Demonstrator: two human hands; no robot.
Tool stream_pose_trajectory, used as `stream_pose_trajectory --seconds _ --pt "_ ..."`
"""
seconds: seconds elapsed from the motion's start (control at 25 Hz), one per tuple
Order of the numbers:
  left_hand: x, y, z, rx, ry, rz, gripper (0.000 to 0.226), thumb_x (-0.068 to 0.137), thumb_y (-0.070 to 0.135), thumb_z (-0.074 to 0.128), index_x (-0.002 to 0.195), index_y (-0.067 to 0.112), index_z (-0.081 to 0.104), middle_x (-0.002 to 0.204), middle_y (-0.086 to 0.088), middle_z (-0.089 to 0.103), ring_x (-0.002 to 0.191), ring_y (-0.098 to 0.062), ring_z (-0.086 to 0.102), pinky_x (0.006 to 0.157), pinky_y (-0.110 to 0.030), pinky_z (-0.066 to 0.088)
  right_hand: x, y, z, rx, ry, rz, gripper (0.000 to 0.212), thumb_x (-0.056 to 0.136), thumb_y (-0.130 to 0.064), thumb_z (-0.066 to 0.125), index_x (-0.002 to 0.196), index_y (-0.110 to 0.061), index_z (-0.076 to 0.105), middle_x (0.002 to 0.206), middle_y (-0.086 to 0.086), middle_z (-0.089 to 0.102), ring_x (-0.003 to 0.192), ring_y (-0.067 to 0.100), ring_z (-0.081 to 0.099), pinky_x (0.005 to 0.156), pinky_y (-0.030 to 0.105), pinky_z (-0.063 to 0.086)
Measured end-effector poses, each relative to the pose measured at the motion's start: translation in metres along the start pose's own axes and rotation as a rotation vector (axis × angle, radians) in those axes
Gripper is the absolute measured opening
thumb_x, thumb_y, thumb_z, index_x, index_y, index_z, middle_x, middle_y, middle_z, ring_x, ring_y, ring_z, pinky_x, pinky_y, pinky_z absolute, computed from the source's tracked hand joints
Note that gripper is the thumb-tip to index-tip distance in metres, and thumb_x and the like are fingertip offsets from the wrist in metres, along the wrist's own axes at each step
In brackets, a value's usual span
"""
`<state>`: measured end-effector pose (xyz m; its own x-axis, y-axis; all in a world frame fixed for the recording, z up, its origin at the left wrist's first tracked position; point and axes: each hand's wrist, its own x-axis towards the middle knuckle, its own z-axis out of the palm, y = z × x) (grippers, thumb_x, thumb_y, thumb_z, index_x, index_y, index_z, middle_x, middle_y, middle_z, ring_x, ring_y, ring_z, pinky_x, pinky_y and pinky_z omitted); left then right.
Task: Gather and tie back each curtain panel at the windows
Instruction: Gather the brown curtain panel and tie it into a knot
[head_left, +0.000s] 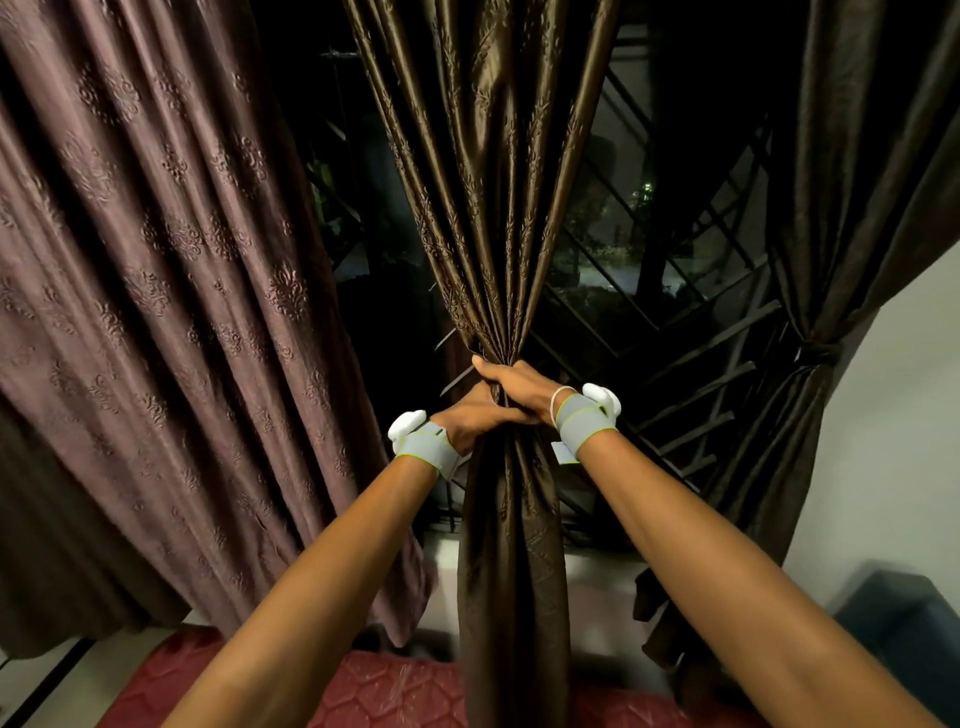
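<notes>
At the window grille (691, 332), we clamp the middle curtain (498, 208) with left hand (470, 415) and right hand (514, 387), both gripping tight, bunching it for tying.

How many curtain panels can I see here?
3: an embossed mauve curtain on the left, a shiny brown curtain gripped at centre, a dark brown tied-back curtain on the right. More may hang out of view.

A red quilted mattress (395, 691) lies beneath a dark window grille (691, 332).
</notes>
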<state>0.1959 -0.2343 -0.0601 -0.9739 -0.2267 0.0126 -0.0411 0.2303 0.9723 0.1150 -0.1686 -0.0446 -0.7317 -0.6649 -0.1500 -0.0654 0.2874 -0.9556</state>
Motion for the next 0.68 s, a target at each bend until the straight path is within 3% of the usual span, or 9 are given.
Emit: stream_pose_trajectory --seconds 0.08,0.16,0.28,0.36,0.44,0.56,0.64,0.68 --pt "0.015 -0.006 0.002 0.061 0.066 0.007 0.050 0.073 -0.015 0.065 0.122 -0.011 0.055 0.111 -0.020 0.066 0.097 -0.019 0.068 0.094 -0.038 0.054 0.001 -0.005 -0.010 -0.163 -0.066 0.042 0.101 0.060 -0.083 0.060 0.120 -0.003 0.062 0.115 0.015 0.067 0.106 0.029 0.064 0.102 0.040 0.047" --pt "0.021 -0.008 0.000 0.136 0.104 -0.029 0.048 0.068 -0.003 0.063 0.116 -0.006 0.062 0.113 -0.019 0.067 0.107 -0.028 0.065 0.100 -0.047 0.049 0.004 -0.010 -0.023 -0.343 -0.157 0.067 0.105 0.043 -0.089 0.063 0.111 -0.008 0.068 0.104 0.015 0.072 0.095 0.029 0.069 0.095 0.043 0.053" --pt "0.022 -0.011 -0.001 0.234 0.144 -0.011 0.044 0.076 0.003 0.059 0.119 -0.003 0.063 0.121 -0.011 0.063 0.114 -0.020 0.056 0.105 -0.039 0.043 -0.009 -0.017 -0.043 -0.453 -0.272 0.010 0.067 0.063 -0.056 0.077 0.103 -0.003 0.067 0.098 0.018 0.073 0.089 0.029 0.069 0.088 0.043 0.054" --pt "0.019 -0.009 0.000 0.172 0.150 -0.044 0.049 0.075 -0.001 0.058 0.124 -0.005 0.059 0.124 -0.017 0.061 0.110 -0.021 0.055 0.096 -0.033 0.049 -0.013 -0.010 -0.057 -0.449 -0.284 0.016 0.032 0.077 -0.025 0.072 0.097 -0.005 0.057 0.094 0.014 0.068 0.089 0.027 0.064 0.085 0.041 0.052" --pt "0.018 -0.003 0.003 0.168 0.109 -0.099 0.044 0.082 -0.013 0.049 0.125 -0.008 0.057 0.117 -0.014 0.061 0.103 -0.022 0.055 0.077 -0.020 0.051 -0.013 0.003 -0.064 -0.575 -0.238 0.039 0.028 0.074 -0.018 0.069 0.091 -0.010 0.049 0.094 0.014 0.064 0.086 0.024 0.058 0.075 0.037 0.046" --pt "0.022 -0.002 0.005 0.213 0.093 -0.120 0.042 0.086 -0.016 0.041 0.125 -0.009 0.055 0.107 -0.012 0.057 0.100 -0.021 0.052 0.064 -0.009 0.045 -0.006 0.028 -0.060 -0.758 -0.246 0.028 0.031 0.073 -0.013 0.068 0.101 -0.005 0.057 0.099 0.015 0.065 0.086 0.023 0.057 0.071 0.031 0.045" --pt "0.018 0.000 0.006 0.232 0.082 -0.130 0.040 0.086 -0.017 0.040 0.123 -0.010 0.055 0.100 -0.011 0.057 0.091 -0.019 0.055 0.058 -0.004 0.044 -0.008 0.040 -0.052 -0.765 -0.254 -0.006 0.010 0.083 0.002 0.056 0.088 -0.003 0.062 0.084 0.012 0.064 0.075 0.017 0.057 0.065 0.019 0.045" --pt "0.018 -0.002 0.005 0.235 0.077 -0.144 0.039 0.086 -0.016 0.040 0.121 -0.008 0.056 0.096 -0.009 0.057 0.083 -0.015 0.055 0.056 -0.004 0.044 -0.007 0.044 -0.049 -0.755 -0.229 -0.018 0.021 0.086 0.006 0.049 0.075 -0.008 0.060 0.072 0.009 0.060 0.062 0.012 0.054 0.057 0.015 0.043"
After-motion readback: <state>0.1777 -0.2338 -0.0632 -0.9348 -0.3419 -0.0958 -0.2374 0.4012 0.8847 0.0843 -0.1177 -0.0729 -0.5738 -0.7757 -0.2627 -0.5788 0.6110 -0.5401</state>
